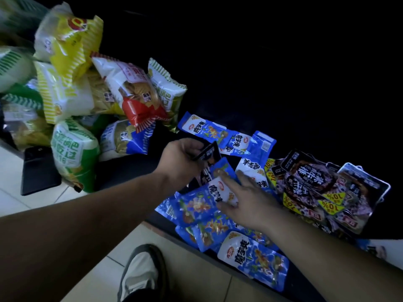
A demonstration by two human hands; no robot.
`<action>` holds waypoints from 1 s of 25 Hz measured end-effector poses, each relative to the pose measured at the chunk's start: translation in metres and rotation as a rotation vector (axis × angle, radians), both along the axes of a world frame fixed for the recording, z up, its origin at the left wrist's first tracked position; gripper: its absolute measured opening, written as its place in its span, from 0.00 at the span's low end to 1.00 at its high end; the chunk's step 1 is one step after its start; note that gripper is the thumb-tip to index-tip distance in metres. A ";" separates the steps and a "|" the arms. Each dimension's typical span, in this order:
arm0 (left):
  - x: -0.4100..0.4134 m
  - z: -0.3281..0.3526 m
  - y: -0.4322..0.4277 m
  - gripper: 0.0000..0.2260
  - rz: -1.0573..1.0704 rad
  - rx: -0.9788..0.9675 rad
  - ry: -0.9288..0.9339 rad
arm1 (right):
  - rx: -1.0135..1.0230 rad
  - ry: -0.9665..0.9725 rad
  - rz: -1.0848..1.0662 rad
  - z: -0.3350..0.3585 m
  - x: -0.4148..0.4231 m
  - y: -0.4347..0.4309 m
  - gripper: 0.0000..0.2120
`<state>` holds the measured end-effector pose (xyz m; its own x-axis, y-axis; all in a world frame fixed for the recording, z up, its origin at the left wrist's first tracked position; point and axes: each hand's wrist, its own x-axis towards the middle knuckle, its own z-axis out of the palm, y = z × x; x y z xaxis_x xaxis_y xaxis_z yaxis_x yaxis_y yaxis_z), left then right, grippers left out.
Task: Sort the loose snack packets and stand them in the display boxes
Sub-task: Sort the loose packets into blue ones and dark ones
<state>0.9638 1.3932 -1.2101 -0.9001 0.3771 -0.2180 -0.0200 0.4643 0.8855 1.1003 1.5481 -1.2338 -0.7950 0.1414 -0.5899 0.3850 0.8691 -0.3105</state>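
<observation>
Several loose blue snack packets (257, 260) lie scattered on a dark surface (130, 171) at centre right. A heap of black snack packets (322, 188) with yellow labels sits to their right. My left hand (181, 160) grips a small black packet (208, 152) above the blue ones. My right hand (246, 201) reaches in from the lower right with spread fingers, touching a blue and white packet (216, 188). No display box is visible.
A pile of large puffed snack bags (74, 88) in yellow, green, red and blue fills the upper left. A black flat object (38, 168) lies on the pale tiled floor (174, 269). My shoe (141, 273) is at the bottom centre. The far background is dark.
</observation>
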 end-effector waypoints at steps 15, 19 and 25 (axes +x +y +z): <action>0.027 0.051 -0.010 0.10 -0.216 0.143 0.118 | -0.499 0.529 -0.490 0.068 -0.012 -0.008 0.28; 0.046 0.036 0.017 0.12 -0.351 0.025 -0.006 | -0.295 0.528 -0.557 0.070 0.026 0.032 0.14; 0.116 0.001 0.033 0.28 -0.940 -0.577 0.291 | 0.390 0.457 -0.512 0.072 0.079 0.096 0.15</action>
<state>1.0801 1.4266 -1.2095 -0.3594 0.8399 -0.4068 0.7221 0.5264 0.4488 1.1798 1.6439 -1.1618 -0.7268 0.6847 -0.0534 0.6744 0.6969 -0.2439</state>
